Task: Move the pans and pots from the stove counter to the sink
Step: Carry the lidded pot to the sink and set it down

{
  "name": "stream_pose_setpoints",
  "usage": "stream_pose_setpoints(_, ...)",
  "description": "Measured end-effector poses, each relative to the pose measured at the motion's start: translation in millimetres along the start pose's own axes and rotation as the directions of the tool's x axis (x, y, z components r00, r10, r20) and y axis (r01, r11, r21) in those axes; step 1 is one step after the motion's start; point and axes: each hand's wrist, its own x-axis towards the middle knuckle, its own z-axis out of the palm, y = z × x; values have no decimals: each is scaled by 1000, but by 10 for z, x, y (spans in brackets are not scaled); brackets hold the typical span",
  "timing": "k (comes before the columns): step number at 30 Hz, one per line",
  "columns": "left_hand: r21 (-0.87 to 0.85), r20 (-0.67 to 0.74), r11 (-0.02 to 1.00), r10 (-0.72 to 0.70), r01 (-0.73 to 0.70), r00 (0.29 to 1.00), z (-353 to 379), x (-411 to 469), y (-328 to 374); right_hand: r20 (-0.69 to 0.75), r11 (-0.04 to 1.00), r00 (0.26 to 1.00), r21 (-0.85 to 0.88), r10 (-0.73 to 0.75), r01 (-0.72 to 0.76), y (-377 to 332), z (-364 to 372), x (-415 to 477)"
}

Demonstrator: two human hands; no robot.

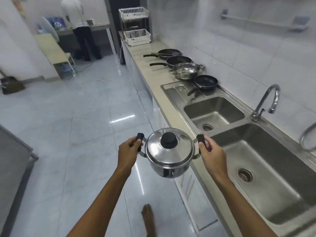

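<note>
I carry a lidded steel pot (169,153) with a black knob, in the air over the floor just left of the counter edge. My left hand (128,153) grips its left black handle and my right hand (211,153) grips the right one. The double steel sink (266,170) lies to the right, its near basin beside the pot. Farther along the counter (150,72) sit a small black frying pan (205,82) on the drainboard, an open steel pot (187,70), and two more black pans (177,60) (168,53).
A curved tap (266,101) stands behind the sink. A white two-tier dish rack (136,26) sits at the counter's far end. A person (80,26) stands at a table in the far room. My bare foot (148,218) is on the glossy tiled floor.
</note>
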Motion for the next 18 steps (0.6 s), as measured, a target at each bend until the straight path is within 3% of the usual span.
stream_pose_setpoints(10,69,181,995,52,-65,982,658,3104,461,-119,993,986,-20,114,-117,-261,1137,2238)
stream_pose_setpoints(18,111,318,989,53,-93,946,1606,5230,604,-234,978,954,-39,189,-203,-24,1747,4027)
